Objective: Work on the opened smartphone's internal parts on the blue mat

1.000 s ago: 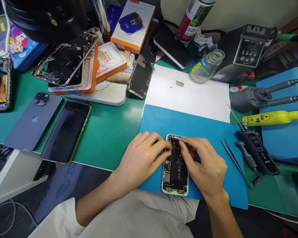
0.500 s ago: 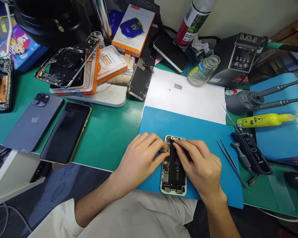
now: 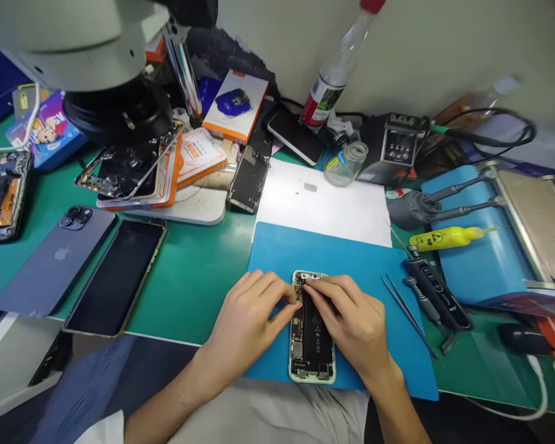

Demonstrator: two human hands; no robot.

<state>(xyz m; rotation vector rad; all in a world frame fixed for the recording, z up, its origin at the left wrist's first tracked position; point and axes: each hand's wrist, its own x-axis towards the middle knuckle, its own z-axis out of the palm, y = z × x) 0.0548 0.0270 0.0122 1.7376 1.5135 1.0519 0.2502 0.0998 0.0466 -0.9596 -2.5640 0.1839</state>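
Note:
An opened phone [image 3: 311,345] with a pale green frame and black battery lies on a blue mat [image 3: 300,253] near the desk's front edge. My left hand [image 3: 246,320] rests against the phone's left side, fingers curled and pressing at its upper left. My right hand [image 3: 351,324] lies over the phone's right side, fingertips pinched together at the top of the open phone, right beside the left fingertips. What the fingertips pinch, if anything, is too small to make out.
Tweezers [image 3: 409,316] and a black electric screwdriver [image 3: 437,295] lie right of the mat. White paper [image 3: 342,209] holds a small metal part [image 3: 310,187]. Two phones [image 3: 55,259] lie at left. A microscope [image 3: 97,68], boxes, a bottle [image 3: 333,74] and a solder station [image 3: 395,151] stand behind.
The view has tilted up and drawn back, showing more of the wall and right side. Both hands stay on the phone's top end, with the right fingertips shifted slightly left.

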